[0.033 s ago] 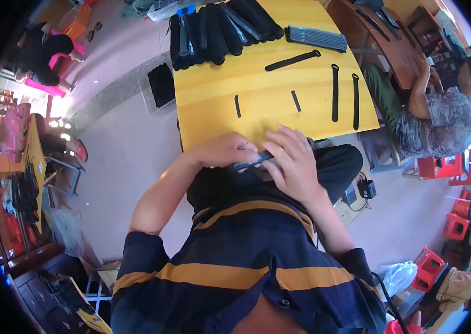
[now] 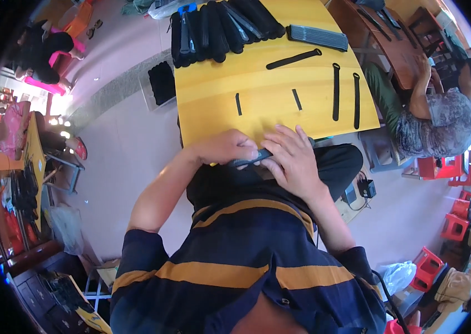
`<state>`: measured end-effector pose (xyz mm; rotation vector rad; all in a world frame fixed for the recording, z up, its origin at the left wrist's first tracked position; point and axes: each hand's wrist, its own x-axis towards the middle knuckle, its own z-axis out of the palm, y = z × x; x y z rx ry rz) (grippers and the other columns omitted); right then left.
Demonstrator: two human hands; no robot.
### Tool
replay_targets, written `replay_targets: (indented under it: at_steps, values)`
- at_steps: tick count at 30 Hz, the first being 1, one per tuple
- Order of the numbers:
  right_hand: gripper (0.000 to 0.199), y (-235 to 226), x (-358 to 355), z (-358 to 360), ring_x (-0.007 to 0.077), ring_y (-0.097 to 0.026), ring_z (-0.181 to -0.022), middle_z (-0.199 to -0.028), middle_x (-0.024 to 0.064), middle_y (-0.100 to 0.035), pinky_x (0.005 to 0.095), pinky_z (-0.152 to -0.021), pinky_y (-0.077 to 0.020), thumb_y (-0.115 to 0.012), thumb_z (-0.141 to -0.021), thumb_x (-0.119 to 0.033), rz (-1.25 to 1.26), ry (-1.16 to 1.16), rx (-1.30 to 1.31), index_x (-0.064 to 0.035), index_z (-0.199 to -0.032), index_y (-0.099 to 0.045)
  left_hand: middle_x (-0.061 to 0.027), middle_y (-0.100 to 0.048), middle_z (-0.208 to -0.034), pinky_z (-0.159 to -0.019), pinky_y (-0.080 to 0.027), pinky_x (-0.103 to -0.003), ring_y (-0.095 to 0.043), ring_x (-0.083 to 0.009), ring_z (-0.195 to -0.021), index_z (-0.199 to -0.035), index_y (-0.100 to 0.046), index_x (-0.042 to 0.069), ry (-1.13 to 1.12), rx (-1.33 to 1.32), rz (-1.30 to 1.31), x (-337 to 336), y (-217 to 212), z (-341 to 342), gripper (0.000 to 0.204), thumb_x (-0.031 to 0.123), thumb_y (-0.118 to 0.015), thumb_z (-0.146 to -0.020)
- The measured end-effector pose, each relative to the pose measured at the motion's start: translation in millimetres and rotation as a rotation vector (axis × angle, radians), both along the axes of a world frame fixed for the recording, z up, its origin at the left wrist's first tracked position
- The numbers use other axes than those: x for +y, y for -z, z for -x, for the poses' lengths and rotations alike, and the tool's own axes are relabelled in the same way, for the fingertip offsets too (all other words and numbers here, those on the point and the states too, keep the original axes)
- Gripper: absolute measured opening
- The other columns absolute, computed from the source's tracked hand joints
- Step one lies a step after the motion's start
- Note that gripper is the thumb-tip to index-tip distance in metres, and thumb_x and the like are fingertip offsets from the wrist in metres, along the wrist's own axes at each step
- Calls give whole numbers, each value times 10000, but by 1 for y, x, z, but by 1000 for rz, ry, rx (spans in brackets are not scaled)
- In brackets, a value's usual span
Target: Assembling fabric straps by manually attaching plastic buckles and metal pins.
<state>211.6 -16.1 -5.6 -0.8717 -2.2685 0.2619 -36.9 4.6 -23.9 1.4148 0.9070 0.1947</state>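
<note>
At the near edge of the yellow tabletop (image 2: 205, 119), above my lap, my left hand (image 2: 227, 147) pinches one end of a dark strap (image 2: 260, 155). My right hand (image 2: 293, 161) is curled over the strap's other end, thumb beneath and fingers bent across the top. Much of the strap is hidden by my fingers. Beyond my hands lie two short black strips, a left one (image 2: 239, 104) and a right one (image 2: 297, 100). Farther right are long black straps with a ring at one end: a slanted one (image 2: 294, 59) and two lengthwise ones, an inner (image 2: 336, 92) and an outer (image 2: 357, 101).
Bundled black straps (image 2: 213, 33) fill the table's far left, beside a banded grey stack (image 2: 318, 37). A clear bin (image 2: 160, 83) of black pieces stands left of the table. At right, a person (image 2: 438, 117) sits by a brown table (image 2: 383, 42). Red stools (image 2: 427, 270) stand lower right.
Both hands stay on the strap, with only a slight shift of the fingers. The things on the table lie as before.
</note>
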Motion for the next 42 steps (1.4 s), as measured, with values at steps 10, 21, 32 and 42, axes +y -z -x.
replay_targets:
  at_steps: [10, 21, 32, 42]
  values:
    - [211, 30, 33, 9, 304, -674, -917, -936, 77, -663, 436, -779, -550, -736, -869, -158, 225, -67, -114, -107, -1072, -712, 8, -608, -782, -585, -440, -267, -557, -81, -686, -1110, -644, 103, -341, 16, -98, -5, 0, 27, 252, 328, -578, -1019]
    - [216, 52, 51, 31, 305, -622, -872, -911, 86, -622, 401, -774, -514, -761, -851, -121, 134, -54, -97, -83, -1063, -742, -133, -594, -882, -786, -488, -403, -605, -275, -821, -1085, -494, 50, -403, 258, -491, -24, -1, 61, 171, 204, -532, -1023]
    - [227, 42, 50, 42, 301, -657, -955, -970, 80, -674, 433, -858, -511, -756, -861, -199, 150, -22, -112, -84, -1053, -722, -234, -675, -829, -731, -517, -558, -677, -451, -810, -1093, -543, 49, -447, 506, -686, -34, 9, 47, 187, 220, -501, -1030]
    - [210, 48, 45, 81, 307, -670, -916, -968, 79, -700, 417, -815, -523, -763, -856, -174, 158, -72, -49, -79, -1039, -724, -164, -687, -852, -723, -523, -547, -680, -414, -834, -912, -622, 74, -396, 620, -756, -32, -4, 56, 173, 212, -548, -985]
